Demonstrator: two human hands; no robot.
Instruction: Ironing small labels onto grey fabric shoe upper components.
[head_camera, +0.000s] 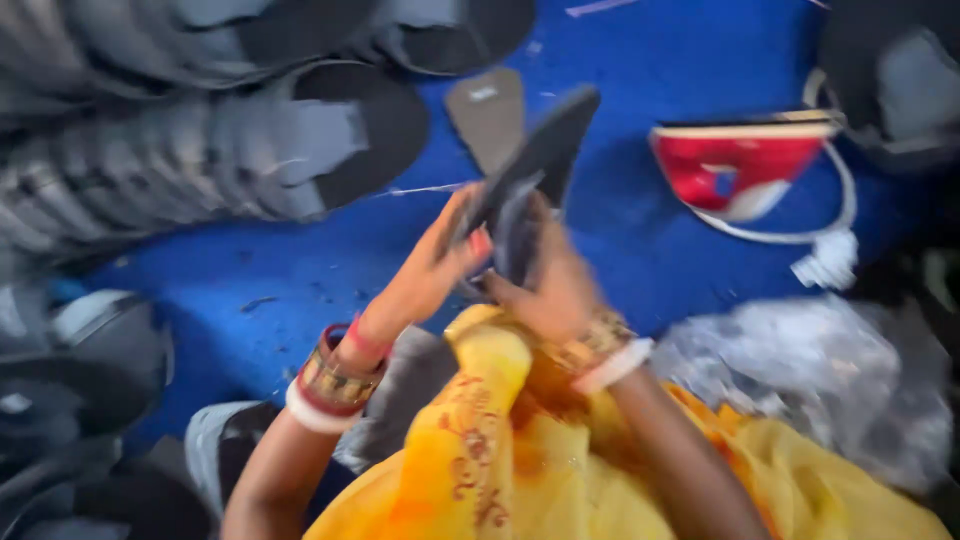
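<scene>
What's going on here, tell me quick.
A person in yellow cloth sits over a blue surface and holds a dark sandal sole up in both hands: the left hand grips its near edge, the right hand clasps it from below. Rows of stacked grey and black sandal pieces lie to the left. A red and white electric iron with a white cord rests to the right, beside crumpled clear plastic. The picture is blurred with motion.

Two hands, the left hand (435, 262) and right hand (553, 290), meet at frame centre on one dark sandal sole (528, 170). One red clothes iron (740, 170) sits upper right. One long row of stacked soles (180, 160) fills the upper left.
</scene>
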